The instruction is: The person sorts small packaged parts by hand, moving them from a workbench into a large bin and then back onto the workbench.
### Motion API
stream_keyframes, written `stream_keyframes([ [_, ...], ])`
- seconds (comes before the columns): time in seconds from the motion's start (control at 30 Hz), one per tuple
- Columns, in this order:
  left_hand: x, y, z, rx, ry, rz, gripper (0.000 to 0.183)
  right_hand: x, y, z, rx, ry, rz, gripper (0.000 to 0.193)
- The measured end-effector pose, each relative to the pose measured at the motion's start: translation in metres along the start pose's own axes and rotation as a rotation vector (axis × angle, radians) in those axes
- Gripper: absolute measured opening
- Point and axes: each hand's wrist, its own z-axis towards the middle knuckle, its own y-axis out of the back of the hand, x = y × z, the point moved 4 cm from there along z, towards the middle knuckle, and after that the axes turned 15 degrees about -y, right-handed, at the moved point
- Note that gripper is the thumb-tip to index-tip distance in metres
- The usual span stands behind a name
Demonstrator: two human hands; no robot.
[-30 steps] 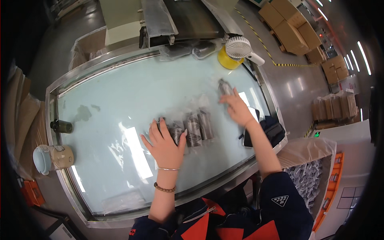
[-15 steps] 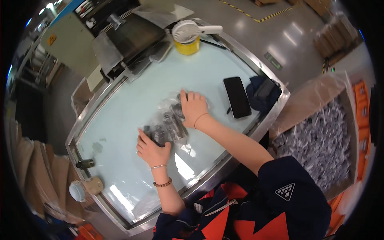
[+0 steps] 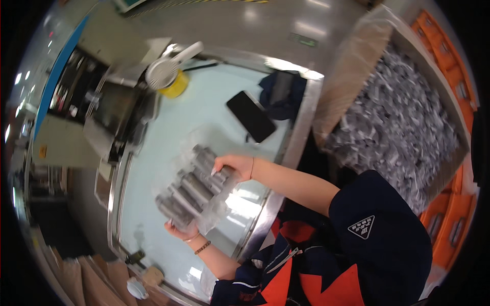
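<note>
A clear plastic bag (image 3: pixel 213 208) with several grey cylindrical parts (image 3: pixel 194 187) side by side in it hangs between my two hands above the glass-topped table. At its near left end my left hand (image 3: pixel 180 231) is closed on the bag, most of its fingers hidden under the parts. My right hand (image 3: pixel 236 167) grips the other end, thumb on top and the other fingers out of sight beneath. What the parts are exactly is blurred by the film.
A black phone (image 3: pixel 251 116) and a dark blue cloth item (image 3: pixel 280 93) lie at the table's far right. Further back stands a white handheld fan (image 3: pixel 162 74) on a yellow tub (image 3: pixel 176 86). Right of the table, a large lined carton (image 3: pixel 352 84) holds many grey pieces. A machine (image 3: pixel 115 102) borders the left.
My hands, earlier resting on the bag flat on the table, now grip its two ends and hold it nearer to me. The view has swung to the right.
</note>
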Motion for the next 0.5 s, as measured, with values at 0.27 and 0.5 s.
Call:
stream_keyframes([
  [0.27,0.147,-0.083,-0.007,0.413,0.372,-0.174,0.068,-0.024,-0.022,-0.181,-0.020,0.403,-0.069,0.043],
  [0.5,0.249,-0.146,-0.080,0.519,0.767,-0.288,0.070,-0.092,0.017,-0.362,-0.168,0.942,0.119,0.064],
])
